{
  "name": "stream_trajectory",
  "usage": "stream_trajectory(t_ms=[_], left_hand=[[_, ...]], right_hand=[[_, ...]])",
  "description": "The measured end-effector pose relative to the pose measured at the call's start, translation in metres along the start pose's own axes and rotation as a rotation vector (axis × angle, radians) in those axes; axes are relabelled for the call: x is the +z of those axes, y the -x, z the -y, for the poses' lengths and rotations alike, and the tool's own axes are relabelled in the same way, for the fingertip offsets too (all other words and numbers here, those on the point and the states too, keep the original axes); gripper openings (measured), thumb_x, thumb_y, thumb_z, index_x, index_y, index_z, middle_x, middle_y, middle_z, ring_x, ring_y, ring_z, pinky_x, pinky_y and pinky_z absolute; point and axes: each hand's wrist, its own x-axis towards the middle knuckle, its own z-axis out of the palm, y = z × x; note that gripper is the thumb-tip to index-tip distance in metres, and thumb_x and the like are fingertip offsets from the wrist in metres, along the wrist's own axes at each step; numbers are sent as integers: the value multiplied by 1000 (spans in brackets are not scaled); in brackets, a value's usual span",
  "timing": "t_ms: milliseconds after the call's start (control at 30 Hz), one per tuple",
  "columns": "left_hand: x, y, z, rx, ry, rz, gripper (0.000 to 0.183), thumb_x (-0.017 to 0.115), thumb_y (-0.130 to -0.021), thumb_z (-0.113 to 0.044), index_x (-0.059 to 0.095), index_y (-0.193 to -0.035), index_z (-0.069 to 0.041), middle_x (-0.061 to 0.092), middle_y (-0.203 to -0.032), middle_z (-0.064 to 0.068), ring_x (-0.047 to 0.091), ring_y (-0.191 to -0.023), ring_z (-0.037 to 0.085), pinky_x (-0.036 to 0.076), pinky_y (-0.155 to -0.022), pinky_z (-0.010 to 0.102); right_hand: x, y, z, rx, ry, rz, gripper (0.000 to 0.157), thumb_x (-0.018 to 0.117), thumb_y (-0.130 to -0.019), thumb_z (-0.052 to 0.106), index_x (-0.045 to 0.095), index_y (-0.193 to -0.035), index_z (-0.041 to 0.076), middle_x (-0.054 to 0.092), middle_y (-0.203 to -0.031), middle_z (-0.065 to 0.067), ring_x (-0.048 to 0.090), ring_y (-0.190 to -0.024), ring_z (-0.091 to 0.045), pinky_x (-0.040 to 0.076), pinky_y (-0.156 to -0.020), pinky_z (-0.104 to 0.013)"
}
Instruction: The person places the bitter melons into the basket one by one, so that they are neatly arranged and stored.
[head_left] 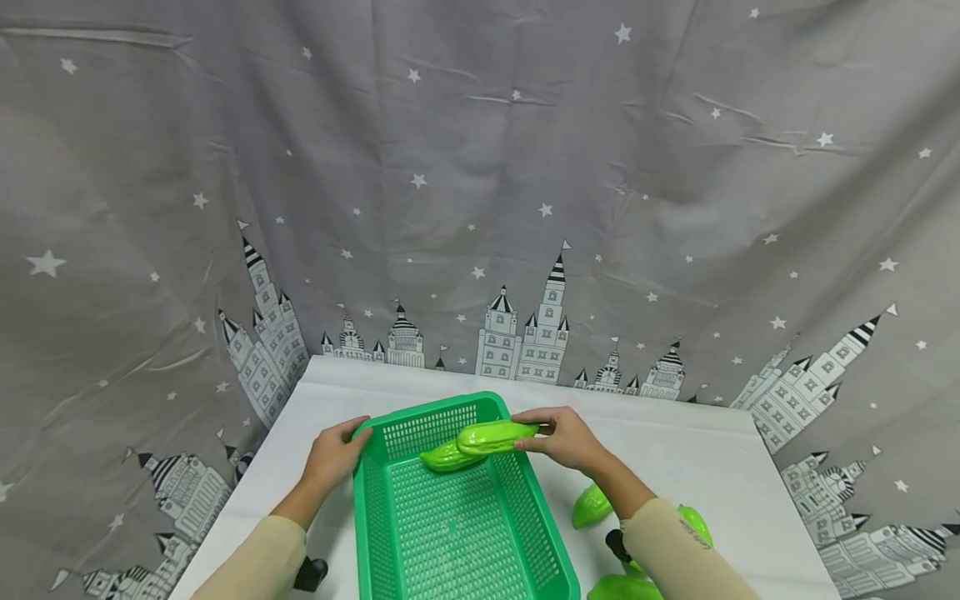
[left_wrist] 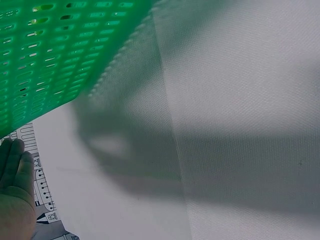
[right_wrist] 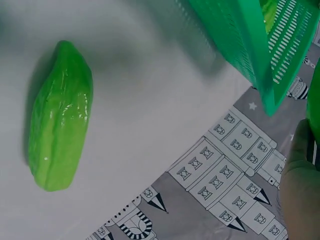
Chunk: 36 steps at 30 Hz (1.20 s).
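My right hand (head_left: 566,439) pinches a glossy light-green ridged gourd (head_left: 491,437) by its right end, over the far right part of a green plastic basket (head_left: 452,542). A second ridged gourd (head_left: 442,457) lies inside the basket near its far wall, partly covered by the held one. At the basket's far left corner, my left hand (head_left: 335,457) grips the rim, thumb over the edge. The left wrist view shows that hand's fingers (left_wrist: 22,172) below the basket's slotted wall. In the right wrist view, only an edge of the held gourd (right_wrist: 314,102) shows.
On the white table (head_left: 720,450), several more green gourds lie right of the basket, including one gourd (head_left: 591,506) beside my right forearm and another (head_left: 696,525) beyond it. A single gourd (right_wrist: 61,120) shows whole in the right wrist view. A grey castle-print curtain (head_left: 450,183) hangs behind.
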Motion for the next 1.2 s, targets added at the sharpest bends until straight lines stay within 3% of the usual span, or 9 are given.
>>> stream_trajectory(t_ms=[133, 400, 567, 833, 967, 1200], left_hand=[[-1, 0, 2, 1, 1, -6, 48, 55, -105, -29, 55, -142, 0, 53, -143, 23, 44, -135, 45, 34, -112, 60], [1, 1, 3, -3, 13, 0, 47, 56, -104, -28, 55, -142, 0, 53, -143, 23, 44, -135, 46, 34, -112, 61], [3, 2, 1, -11, 17, 6, 47, 56, -104, -28, 55, -142, -1, 53, -144, 22, 44, -136, 45, 34, -112, 61], [1, 2, -1, -7, 25, 3, 47, 56, -104, -29, 55, -143, -2, 53, -144, 21, 44, -136, 44, 33, -113, 60], [0, 2, 0, 0, 29, 4, 48, 56, -104, -29, 55, -143, -1, 53, -144, 21, 43, -137, 44, 33, -113, 60], [-2, 0, 2, -3, 31, 8, 48, 56, -104, -29, 55, -143, -2, 53, -145, 21, 43, -137, 44, 33, -113, 60]], right_hand=[[11, -12, -20, 3, 15, 10, 36, 82, -86, 14, 74, -120, 4, 69, -122, -11, 67, -108, -24, 57, -93, -34], [49, -19, -23, -33, 151, 88, 36, 86, -82, 17, 76, -115, 6, 72, -116, -4, 67, -108, -22, 58, -87, -30], [72, -21, -27, -41, 267, 122, 35, 87, -80, 17, 77, -112, 7, 73, -113, 0, 66, -111, -20, 54, -97, -34], [88, -31, -23, -96, 478, 142, 33, 90, -76, 17, 78, -104, 3, 74, -105, -2, 67, -105, -19, 55, -93, -30], [92, -38, -20, -51, 497, 146, 34, 91, -75, 19, 79, -102, 4, 75, -101, -2, 68, -102, -20, 56, -91, -31], [99, -45, -22, 23, 434, 118, 36, 92, -73, 22, 79, -101, 5, 76, -100, -2, 68, -102, -21, 56, -93, -35]])
